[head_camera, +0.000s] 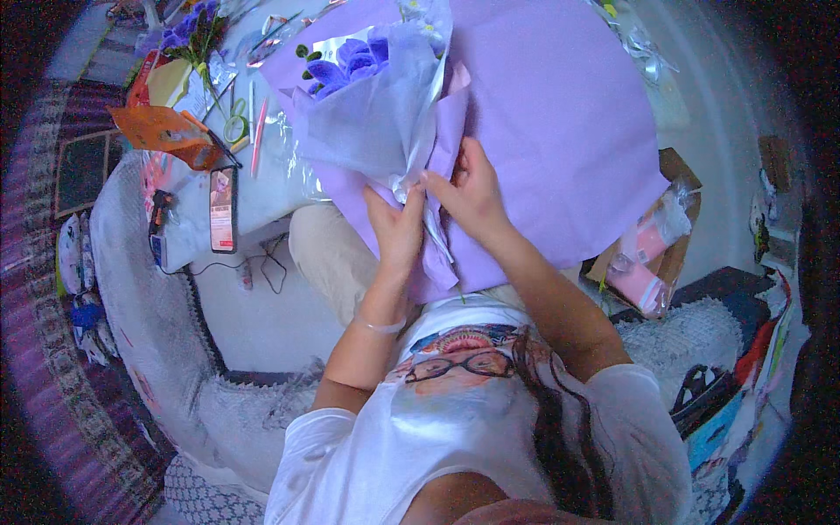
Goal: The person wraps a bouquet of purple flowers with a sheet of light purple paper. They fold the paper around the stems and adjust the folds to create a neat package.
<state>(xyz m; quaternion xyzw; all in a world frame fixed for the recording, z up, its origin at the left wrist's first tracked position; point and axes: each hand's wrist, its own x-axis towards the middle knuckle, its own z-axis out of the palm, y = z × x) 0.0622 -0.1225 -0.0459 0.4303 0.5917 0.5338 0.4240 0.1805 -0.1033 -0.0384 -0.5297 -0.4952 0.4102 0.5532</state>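
A bouquet of purple fuzzy craft flowers (351,65) lies before me, wrapped in translucent pale sheet (367,131). Around it is a large lilac wrapping paper (558,131), whose wide right part spreads out flat. My left hand (397,223) grips the gathered neck of the bouquet, thumb and fingers around the wrap. On the right side, my right hand (469,190) pinches a fold of the lilac paper against that neck. Both thumbs come close together there, beside a shiny clear bit (398,188). The stems are mostly hidden by paper; a green tip shows below.
Left on the table are a smartphone (223,210) with a lit screen, an orange pouch (167,134), green tape roll (236,128), a pink pen (259,138) and more purple flowers (197,36). A glue gun (159,211) lies near the table edge. A cardboard box (672,262) with pink packages stands right.
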